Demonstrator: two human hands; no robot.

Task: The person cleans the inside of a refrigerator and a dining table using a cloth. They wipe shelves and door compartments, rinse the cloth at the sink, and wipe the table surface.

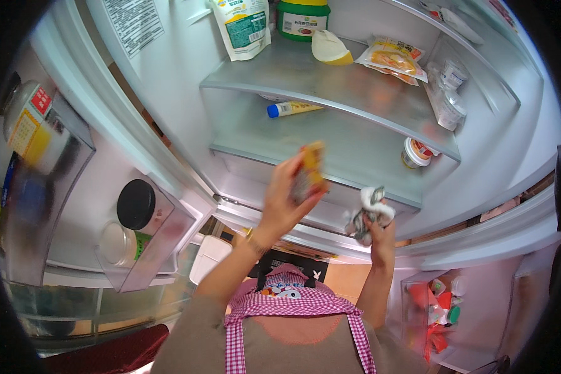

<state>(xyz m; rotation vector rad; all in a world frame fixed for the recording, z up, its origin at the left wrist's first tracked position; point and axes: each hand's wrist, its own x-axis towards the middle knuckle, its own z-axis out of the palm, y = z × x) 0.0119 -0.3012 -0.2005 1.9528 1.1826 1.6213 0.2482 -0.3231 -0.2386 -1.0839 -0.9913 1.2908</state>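
My left hand grips a small yellow and red package, blurred by motion, in front of the lower glass shelf of an open refrigerator. To the right, my right hand holds a crumpled white and grey-green cloth just below that shelf's front edge. A tube with a blue cap lies towards the back of the lower shelf. Near its right end are small tubs with white lids.
The upper shelf bears a white and green pouch, a green tub, a cream and yellow packet, clear food packs and small plastic cups. Jars fill the left door bins; red packets sit in the right one.
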